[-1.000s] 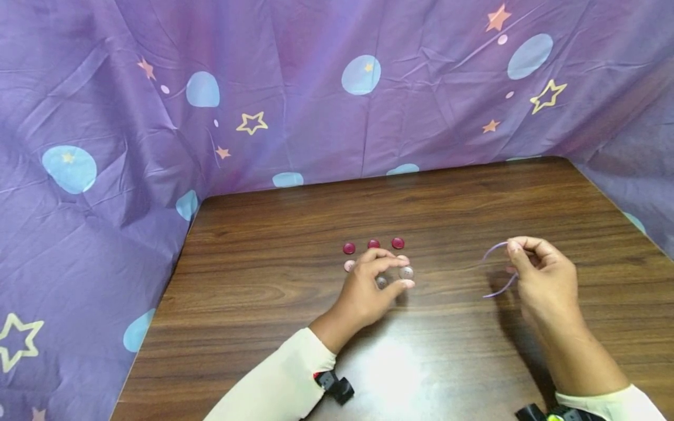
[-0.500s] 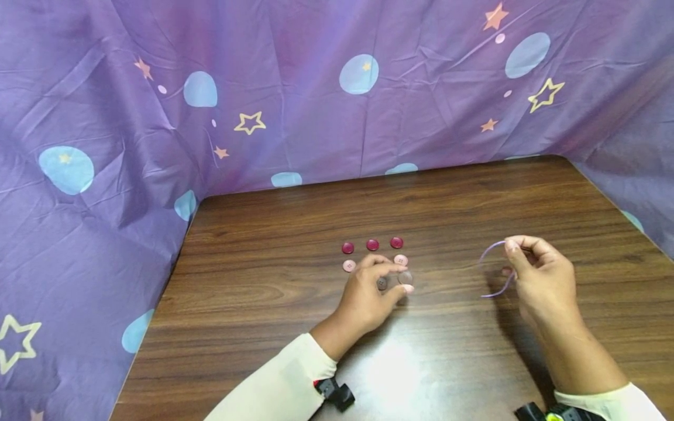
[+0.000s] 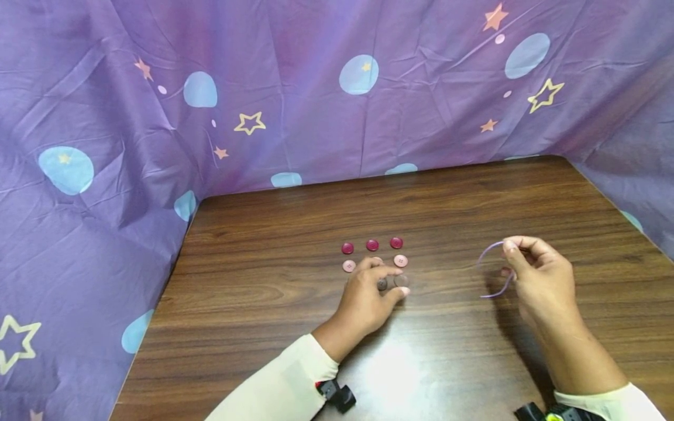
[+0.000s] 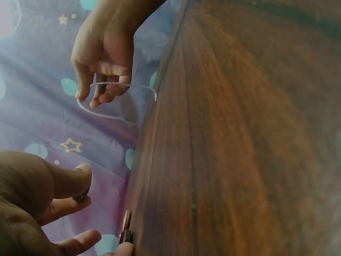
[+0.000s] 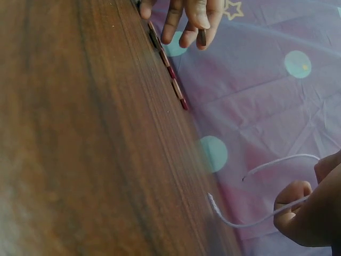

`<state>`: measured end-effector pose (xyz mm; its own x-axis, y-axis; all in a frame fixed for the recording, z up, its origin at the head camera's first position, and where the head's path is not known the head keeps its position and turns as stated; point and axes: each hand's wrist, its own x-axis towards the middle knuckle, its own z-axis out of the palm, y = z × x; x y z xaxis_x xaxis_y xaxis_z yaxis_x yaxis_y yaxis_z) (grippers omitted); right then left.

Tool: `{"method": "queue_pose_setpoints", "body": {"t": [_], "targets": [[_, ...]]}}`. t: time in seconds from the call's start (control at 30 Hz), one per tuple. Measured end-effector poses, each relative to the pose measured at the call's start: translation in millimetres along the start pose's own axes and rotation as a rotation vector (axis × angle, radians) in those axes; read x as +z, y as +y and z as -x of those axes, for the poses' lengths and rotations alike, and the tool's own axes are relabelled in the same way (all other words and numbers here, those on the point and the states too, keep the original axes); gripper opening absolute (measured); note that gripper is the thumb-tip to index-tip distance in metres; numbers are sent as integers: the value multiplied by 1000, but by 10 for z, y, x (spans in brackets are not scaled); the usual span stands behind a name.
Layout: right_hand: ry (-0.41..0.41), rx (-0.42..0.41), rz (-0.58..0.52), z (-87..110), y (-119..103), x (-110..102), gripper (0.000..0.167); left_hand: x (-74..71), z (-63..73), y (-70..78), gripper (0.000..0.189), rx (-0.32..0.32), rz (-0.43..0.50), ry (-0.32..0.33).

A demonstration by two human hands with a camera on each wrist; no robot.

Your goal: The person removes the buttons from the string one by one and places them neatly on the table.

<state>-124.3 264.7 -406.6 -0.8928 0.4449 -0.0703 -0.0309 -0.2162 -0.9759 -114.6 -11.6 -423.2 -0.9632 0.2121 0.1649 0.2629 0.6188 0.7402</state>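
Observation:
Between thumb and fingertip my left hand (image 3: 363, 298) pinches a brownish-grey button (image 3: 402, 281); in the right wrist view that button (image 4: 81, 197) appears edge-on, raised above the tabletop. Below this hand a dark button (image 3: 382, 284) lies on the table, seen through the gap between thumb and finger. Just beyond, a pink button (image 3: 401, 261) and another pink button (image 3: 349, 266) lie in a row, with a third partly hidden by the fingers. To the right, my right hand (image 3: 544, 275) pinches a thin purple cord (image 3: 489, 250), its two ends hanging free toward the left.
Behind the pink buttons, a row of dark red buttons (image 3: 372, 245) lies on the brown wooden table (image 3: 263, 245). A purple curtain (image 3: 316, 117) with stars and blue spots hangs along the table's back and sides. Bright light reflects off the tabletop near the front.
My left hand has drawn slightly toward me with the button, which has tilted from facing the camera. One pink button behind it shows more fully. The right hand with the cord has hardly moved.

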Motion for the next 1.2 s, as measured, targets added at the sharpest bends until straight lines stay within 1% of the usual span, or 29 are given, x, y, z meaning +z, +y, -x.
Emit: {"method": "queue_pose_setpoints", "body": {"t": [0.1,0.3,0.4,0.53,0.63,0.8,0.87,0.97,1.07,1.2], "targets": [[-23,-4,-7,5,2,-7,20,7,-10,6,34,-12,-32,-8],[-49,-28,-3,21,6,-3,17,41,-14,-3,34,1,-96,6],[-59,-38,-3,30,13,-5,17,57,-15,-1,34,-7,-121,5],[-73,-51,26,33,23,-6,19,81,-28,9,35,-30,-156,1],[-77,-55,42,31,31,-7,20,107,-38,2,35,-30,-180,8],[-96,-54,52,34,34,-18,18,216,-67,-110,35,8,-219,51],[-104,-55,54,32,32,-18,18,284,-95,-190,36,18,-227,73],[-103,-54,44,32,31,-16,17,357,-131,-272,39,3,-219,78],[-97,-47,29,32,30,-15,17,351,-132,-251,39,-7,-231,80],[-94,-41,26,26,29,-18,16,218,-94,-66,38,-35,-236,52]]}}
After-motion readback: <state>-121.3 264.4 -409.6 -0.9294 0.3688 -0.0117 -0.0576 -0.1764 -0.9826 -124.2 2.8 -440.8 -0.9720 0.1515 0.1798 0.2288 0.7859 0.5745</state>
